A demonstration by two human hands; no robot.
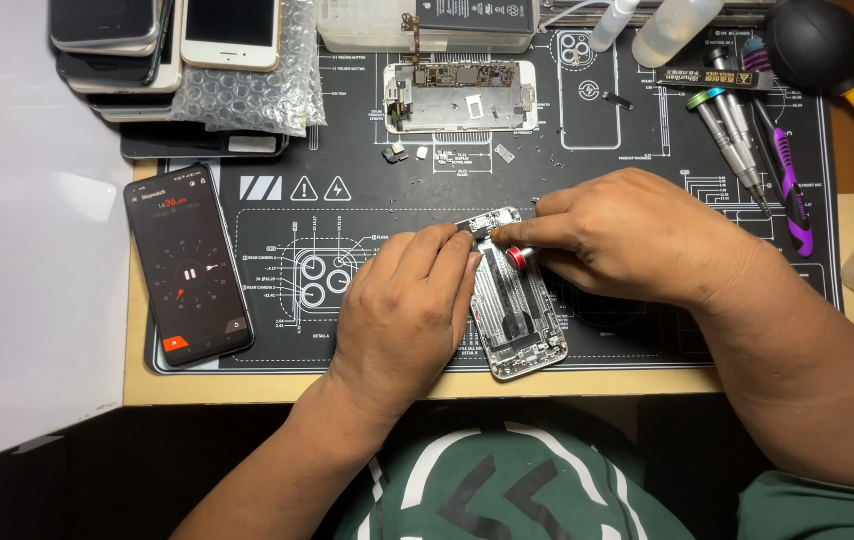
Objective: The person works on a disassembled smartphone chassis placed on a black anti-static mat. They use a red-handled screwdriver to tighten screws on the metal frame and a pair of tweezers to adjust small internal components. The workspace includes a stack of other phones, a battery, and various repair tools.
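The left hand (409,300) pins the light, rigid, fragile phone housing (519,310) by its edge while the right hand (627,235) pinches a red-tipped screwdriver (518,256).

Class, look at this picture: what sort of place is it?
Probably a phone repair bench: an opened phone shell on a black repair mat, precision screwdrivers, and stacked phones.

The setting is a phone repair workbench. The tabletop (647,383) carries a black repair mat (367,200) printed with part outlines, precision screwdrivers (737,135), a stack of phones (147,50), a stripped phone frame (462,97) and a rubber dust blower (815,45).
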